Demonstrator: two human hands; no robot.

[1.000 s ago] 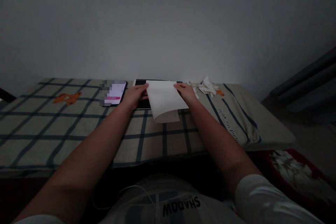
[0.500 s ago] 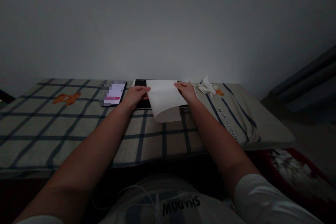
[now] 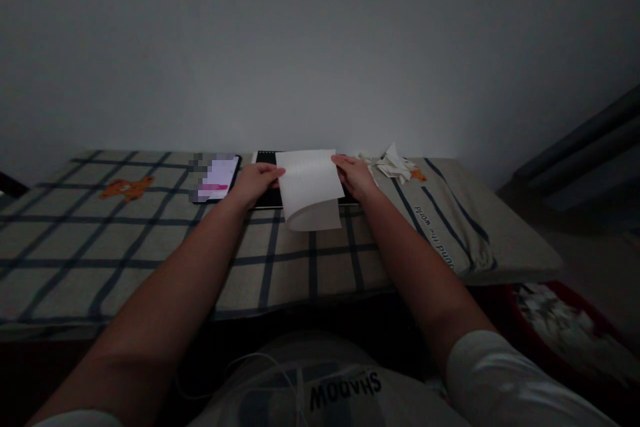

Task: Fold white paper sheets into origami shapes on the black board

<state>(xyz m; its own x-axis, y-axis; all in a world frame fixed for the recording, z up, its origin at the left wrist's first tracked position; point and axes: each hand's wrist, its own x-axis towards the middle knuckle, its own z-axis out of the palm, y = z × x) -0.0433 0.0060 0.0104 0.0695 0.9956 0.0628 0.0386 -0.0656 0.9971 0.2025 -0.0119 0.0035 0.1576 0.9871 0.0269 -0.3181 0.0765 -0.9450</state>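
A white sheet of paper [image 3: 311, 190] is curled over on itself above a flat black pad [image 3: 273, 197] near the far edge of a checked cloth surface [image 3: 150, 240]. My left hand [image 3: 256, 182] pinches the sheet's left top corner. My right hand [image 3: 356, 175] pinches its right top corner. The sheet's lower part bends under in a soft fold toward me.
A phone [image 3: 216, 178] with a lit screen lies left of the pad. A pile of folded paper scraps [image 3: 393, 164] sits to the right. A red bin [image 3: 565, 330] with paper scraps stands at the lower right. A plain wall rises behind.
The sheet's upper edge has been drawn slightly left and back over the pad, and the fold has tightened. Both hands have stayed on its corners.
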